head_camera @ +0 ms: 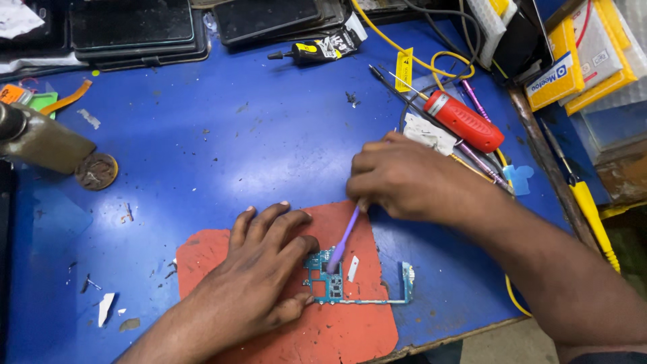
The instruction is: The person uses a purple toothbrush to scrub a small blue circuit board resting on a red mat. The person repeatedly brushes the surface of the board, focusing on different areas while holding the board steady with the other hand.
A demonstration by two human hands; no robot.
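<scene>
Left hand (pixel 259 269) flat, fingers spread, pinning circuit board (pixel 330 283) on red mat (pixel 350 330); right hand (pixel 404 178) clamped on purple brush (pixel 345 236) (bristles touching board). Risk: hard scrubbing dislodging components.

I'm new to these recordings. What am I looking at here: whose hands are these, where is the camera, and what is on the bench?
There is one picture, from a camera on the person's head, looking down at a blue bench top. No machine is involved; both bare hands are the wearer's own. The left hand presses a small teal circuit board onto a red mat. The right hand holds a purple brush, its tip on the board. A red-handled screwdriver, a yellow cable and dark phones lie nearby.
</scene>
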